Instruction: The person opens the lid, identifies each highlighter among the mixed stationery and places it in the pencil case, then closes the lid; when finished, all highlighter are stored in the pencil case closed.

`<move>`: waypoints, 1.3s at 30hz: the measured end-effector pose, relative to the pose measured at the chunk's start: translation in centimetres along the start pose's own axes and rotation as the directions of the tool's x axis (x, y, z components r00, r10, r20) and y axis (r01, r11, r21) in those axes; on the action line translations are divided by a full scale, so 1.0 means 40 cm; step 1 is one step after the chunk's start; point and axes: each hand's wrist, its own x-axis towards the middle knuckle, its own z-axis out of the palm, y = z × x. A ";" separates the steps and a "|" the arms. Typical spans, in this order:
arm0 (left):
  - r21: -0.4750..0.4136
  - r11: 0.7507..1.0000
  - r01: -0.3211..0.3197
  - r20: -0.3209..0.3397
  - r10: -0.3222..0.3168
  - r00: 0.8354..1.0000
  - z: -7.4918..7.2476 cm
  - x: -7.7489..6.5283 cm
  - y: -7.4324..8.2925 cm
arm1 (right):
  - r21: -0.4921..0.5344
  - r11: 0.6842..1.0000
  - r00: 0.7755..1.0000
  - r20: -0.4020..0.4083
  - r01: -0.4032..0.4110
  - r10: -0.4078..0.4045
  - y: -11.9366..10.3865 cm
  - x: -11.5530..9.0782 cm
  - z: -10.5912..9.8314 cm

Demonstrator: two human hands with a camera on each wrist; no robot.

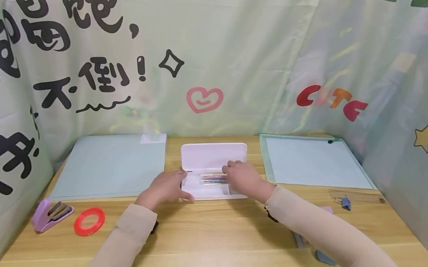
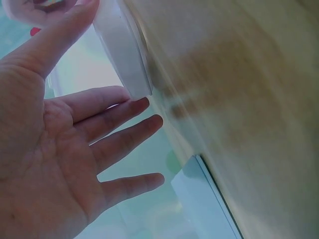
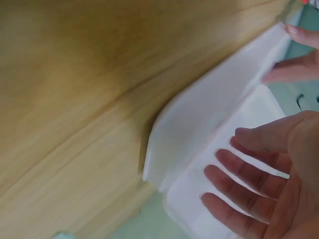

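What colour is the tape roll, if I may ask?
The tape roll is orange-red, clearest in the head view.

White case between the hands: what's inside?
In the white case, a few slim items lie lengthwise. The right hand hides part of the case's right end; what lies underneath cannot be seen.

Study-type desk nook: binder clip (image 1: 345, 203) and ruler (image 1: 366, 198) lay on the worktop (image 1: 217, 255) right of the right grip (image 1: 243, 178); printed fabric (image 1: 222, 33) hung beyond it.

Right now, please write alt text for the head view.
A person's left fingers hold the left end of an open pencil case containing pens; the right fingers curve over its right side. A stapler and red tape roll lie left of it.
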 end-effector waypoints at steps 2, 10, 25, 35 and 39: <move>-0.009 1.000 -0.014 -0.003 0.014 1.000 0.000 0.000 0.001 | 0.007 0.999 0.999 -0.011 -0.043 0.043 0.015 -0.028 -0.013; -0.012 1.000 -0.016 -0.012 0.016 1.000 -0.003 0.000 -0.015 | 0.023 0.972 0.972 -0.009 -0.233 0.233 0.077 -0.147 -0.052; -0.007 1.000 -0.023 -0.023 0.023 0.999 -0.002 0.004 -0.023 | -0.095 0.958 0.963 -0.028 -0.269 0.268 0.096 -0.310 -0.053; -0.009 0.999 -0.035 -0.015 0.035 0.999 0.004 0.008 -0.014 | -0.053 0.920 0.898 0.206 -0.387 0.390 0.072 -0.361 -0.054; -0.010 0.999 -0.037 -0.010 0.037 0.999 0.009 0.013 -0.009 | -0.047 0.916 0.879 0.267 -0.398 0.396 0.067 -0.370 -0.055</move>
